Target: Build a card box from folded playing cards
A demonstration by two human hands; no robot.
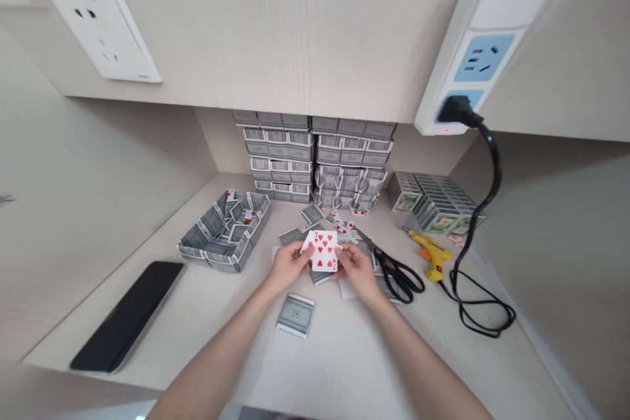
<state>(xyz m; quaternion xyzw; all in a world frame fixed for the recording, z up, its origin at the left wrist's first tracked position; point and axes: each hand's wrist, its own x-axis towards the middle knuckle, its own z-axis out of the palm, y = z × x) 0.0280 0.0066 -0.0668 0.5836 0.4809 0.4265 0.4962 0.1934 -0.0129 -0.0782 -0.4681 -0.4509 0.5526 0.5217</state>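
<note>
Cards (325, 251) are sitting in mid-air to the right of the open tray (209, 257), a white seven of hearts facing the camera with its red pips showing, while at least one more white card is peeking out behind its left edge. The left hand (288, 267) is pinching them on the side nearer the tray, and the right hand (357, 266) is gripping the opposite edge, both thumbs resting in front. The tray is showing walls of folded grey-patterned card with white edging, and it is holding loose grey folded pieces and a few red-marked ones. Behind and right of the tray, similar grey blocks (283, 174) are standing in two columns, their insides hidden. Farther right of the tray, boxes (404, 193) with green pictures are standing together.
</note>
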